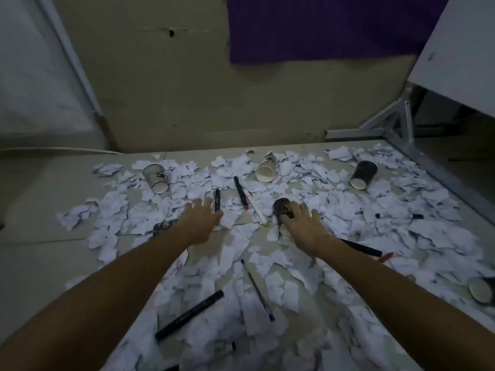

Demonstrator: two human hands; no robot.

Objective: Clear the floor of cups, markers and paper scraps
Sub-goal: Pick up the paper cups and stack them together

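Paper scraps [267, 287] cover the floor [34, 258]; your hands hover.
Right hand [302, 231] reaches the black cup [284, 210], left hand [199, 223] spread, fingers loose. Nudged, that cup could roll off.

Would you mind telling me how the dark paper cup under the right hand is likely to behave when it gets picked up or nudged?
The dark cup lies on its side among paper scraps, so a nudge would probably roll it in a curve. It looks like thin paper with nothing inside showing, so likely light and easily crushed. The right hand rests on it with fingers spread; a gentle grip seems wise.
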